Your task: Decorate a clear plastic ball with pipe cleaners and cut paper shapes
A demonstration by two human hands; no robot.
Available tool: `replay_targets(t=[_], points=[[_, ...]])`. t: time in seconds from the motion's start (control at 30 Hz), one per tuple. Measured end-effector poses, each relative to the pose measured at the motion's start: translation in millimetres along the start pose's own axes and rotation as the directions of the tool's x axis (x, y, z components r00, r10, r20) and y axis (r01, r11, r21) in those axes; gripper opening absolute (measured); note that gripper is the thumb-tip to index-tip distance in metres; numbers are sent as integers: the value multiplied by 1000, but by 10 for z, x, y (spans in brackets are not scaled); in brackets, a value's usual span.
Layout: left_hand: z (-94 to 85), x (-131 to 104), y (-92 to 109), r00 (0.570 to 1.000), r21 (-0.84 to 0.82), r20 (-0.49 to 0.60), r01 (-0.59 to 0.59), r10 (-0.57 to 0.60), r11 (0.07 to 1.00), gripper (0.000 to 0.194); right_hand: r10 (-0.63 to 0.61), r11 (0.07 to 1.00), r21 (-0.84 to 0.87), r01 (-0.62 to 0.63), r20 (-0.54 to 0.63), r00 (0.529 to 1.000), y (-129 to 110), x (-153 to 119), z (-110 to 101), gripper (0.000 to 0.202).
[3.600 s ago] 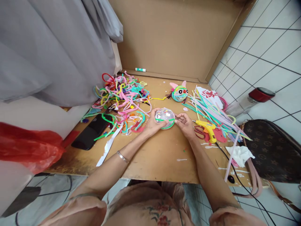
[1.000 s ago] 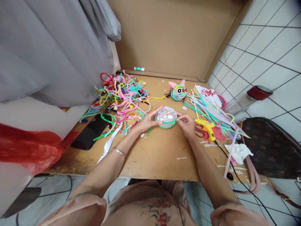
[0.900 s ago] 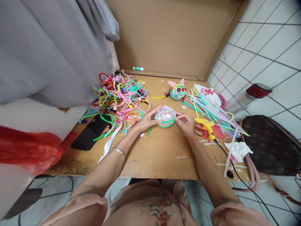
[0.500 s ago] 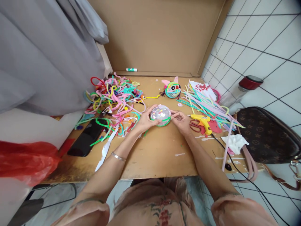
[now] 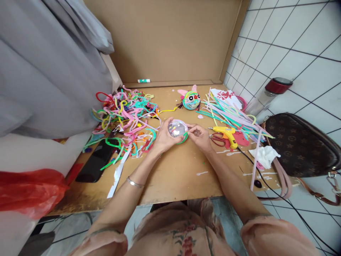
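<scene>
My left hand (image 5: 164, 137) is wrapped round the left side of a clear plastic ball (image 5: 177, 128) with coloured bits showing in it. A green pipe cleaner (image 5: 183, 140) curves along the ball's lower right edge. At that edge my right hand (image 5: 199, 136) pinches the end of the green pipe cleaner between thumb and fingers. Beyond the ball stands a finished-looking ball figure (image 5: 191, 100) with pink ears, googly eyes and a red nose, wound in coloured strands.
Tangled pipe cleaners (image 5: 133, 110) cover the left, beside a black phone (image 5: 94, 161). On the right lie straight pipe cleaners (image 5: 231, 112), a yellow glue gun (image 5: 226, 135), scissors (image 5: 217, 139), a tissue (image 5: 265, 156), a brown bag (image 5: 301, 145) and a red-lidded bottle (image 5: 277, 87).
The camera view has shifted slightly, moving the scene a little to the left. My left hand covers more of the ball's side, and the ball appears slightly turned.
</scene>
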State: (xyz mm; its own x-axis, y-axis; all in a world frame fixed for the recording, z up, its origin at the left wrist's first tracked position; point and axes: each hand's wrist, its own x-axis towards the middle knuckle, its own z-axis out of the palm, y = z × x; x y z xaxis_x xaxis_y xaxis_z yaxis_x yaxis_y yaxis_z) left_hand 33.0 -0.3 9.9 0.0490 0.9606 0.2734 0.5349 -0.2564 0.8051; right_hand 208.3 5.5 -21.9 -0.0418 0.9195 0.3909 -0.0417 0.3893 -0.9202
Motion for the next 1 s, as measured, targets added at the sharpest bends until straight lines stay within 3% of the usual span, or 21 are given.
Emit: replay_targets(t=[0.2, 0.4, 0.7, 1.0], points=[[-3, -16, 88, 997, 43, -62, 47, -44, 998, 76, -54, 998, -31, 55, 19, 998, -24, -34, 50, 14], [-6, -35, 128, 992, 59, -115, 55, -47, 997, 67, -31, 999, 9, 31, 29, 999, -42, -55, 95, 20], [-9, -70, 188, 992, 132, -122, 57, -41, 990, 64, 44, 994, 99, -46, 15, 999, -60, -58, 133, 41], [-30, -107, 219, 994, 223, -110, 36, -12, 974, 66, 23, 997, 69, -24, 15, 1000, -51, -62, 153, 42]])
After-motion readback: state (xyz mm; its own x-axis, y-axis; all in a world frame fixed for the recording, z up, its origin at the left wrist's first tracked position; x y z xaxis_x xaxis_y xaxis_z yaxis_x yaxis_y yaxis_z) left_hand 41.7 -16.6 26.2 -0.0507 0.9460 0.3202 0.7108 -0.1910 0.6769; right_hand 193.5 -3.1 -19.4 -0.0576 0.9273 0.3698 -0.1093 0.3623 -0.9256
